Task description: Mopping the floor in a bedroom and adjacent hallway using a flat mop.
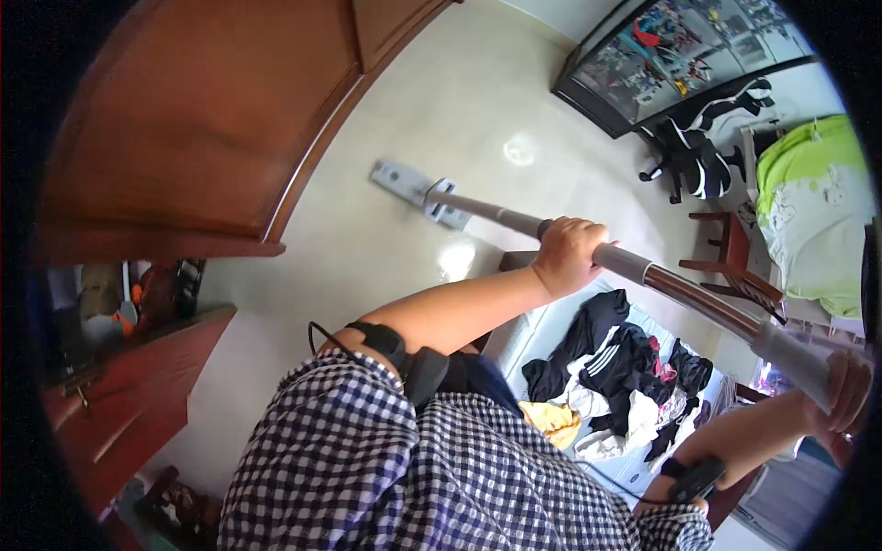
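A flat mop with a long grey and metallic handle slants across the head view. Its narrow grey head lies on the pale glossy floor, left of the middle. Partway up the handle, my left hand is closed around it. At the far right, my right hand wraps the thick grey upper end, with some of its fingers cut off by the picture's dark rim. The handle passes above a bed with a heap of clothes, black, white and yellow among them.
A brown wooden wardrobe flanks the floor on the left, with a reddish door standing ajar below it. Towards the far right are a glass display cabinet, a black-and-white office chair, a wooden chair and a green cover.
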{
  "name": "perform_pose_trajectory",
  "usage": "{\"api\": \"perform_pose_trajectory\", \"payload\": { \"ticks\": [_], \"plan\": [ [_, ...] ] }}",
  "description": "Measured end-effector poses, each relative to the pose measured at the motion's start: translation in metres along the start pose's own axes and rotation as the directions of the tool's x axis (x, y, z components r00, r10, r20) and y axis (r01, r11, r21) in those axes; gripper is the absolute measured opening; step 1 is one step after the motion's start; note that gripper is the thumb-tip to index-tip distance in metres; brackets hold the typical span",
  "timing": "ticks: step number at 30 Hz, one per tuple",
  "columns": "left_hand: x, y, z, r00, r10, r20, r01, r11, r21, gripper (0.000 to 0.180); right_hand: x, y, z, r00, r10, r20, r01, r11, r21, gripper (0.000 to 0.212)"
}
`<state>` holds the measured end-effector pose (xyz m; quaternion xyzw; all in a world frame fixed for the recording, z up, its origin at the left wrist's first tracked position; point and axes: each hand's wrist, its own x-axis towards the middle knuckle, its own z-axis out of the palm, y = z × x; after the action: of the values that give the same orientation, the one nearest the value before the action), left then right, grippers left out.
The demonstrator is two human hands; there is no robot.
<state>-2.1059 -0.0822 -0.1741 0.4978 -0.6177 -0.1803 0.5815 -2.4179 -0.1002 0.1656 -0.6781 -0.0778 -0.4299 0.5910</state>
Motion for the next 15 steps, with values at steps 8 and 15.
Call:
{"api": "perform_pose_trajectory", "payload": {
  "ticks": [8, 15],
  "plan": [
    [0.083, -0.102, 0.188, 0.995, 0.084, -0.058, -0.092, 0.984, -0.150, 0.024, -0.054, 0.111, -0.014, 0.886, 0.069, -0.459, -0.228, 0.927, -0.299, 0.027],
    [0.089, -0.172, 0.246, 1.000, 0.010, 0.000, -0.010, 0.989, -0.147, 0.024, -0.079, 0.200, -0.045, 0.625, -0.185, -0.758, -0.210, 0.896, -0.392, 0.012]
  ]
}}
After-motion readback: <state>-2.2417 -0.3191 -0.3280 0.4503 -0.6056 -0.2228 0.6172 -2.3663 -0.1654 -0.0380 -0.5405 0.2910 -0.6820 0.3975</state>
